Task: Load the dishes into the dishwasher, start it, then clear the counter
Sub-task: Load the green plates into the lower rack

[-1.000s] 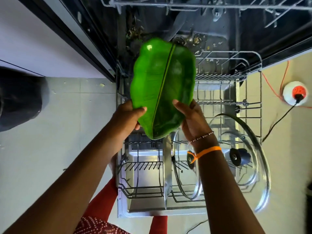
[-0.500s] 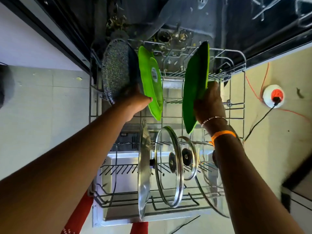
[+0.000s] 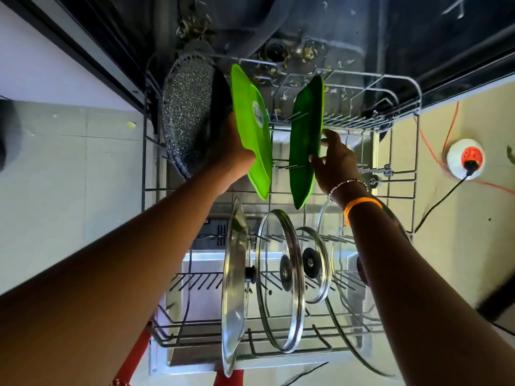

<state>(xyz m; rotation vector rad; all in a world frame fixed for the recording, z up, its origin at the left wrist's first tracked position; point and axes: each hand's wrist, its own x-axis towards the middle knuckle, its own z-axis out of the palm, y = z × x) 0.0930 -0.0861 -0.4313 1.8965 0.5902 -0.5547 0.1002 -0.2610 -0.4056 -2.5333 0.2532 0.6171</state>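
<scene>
Green leaf plate [image 3: 305,140] stands just left of right-hand grip [image 3: 335,162].

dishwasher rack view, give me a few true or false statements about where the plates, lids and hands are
1. The dark green plate stands on edge in the rack. True.
2. The right hand is on the speckled pan. False: it touches the dark green plate; the speckled pan is by the left hand.
3. The light green plate stands between the pan and the dark green plate. True.
4. The glass lids lie flat on the floor. False: they stand upright in the rack.
5. A plug sits in the white socket on the floor. True.
</scene>
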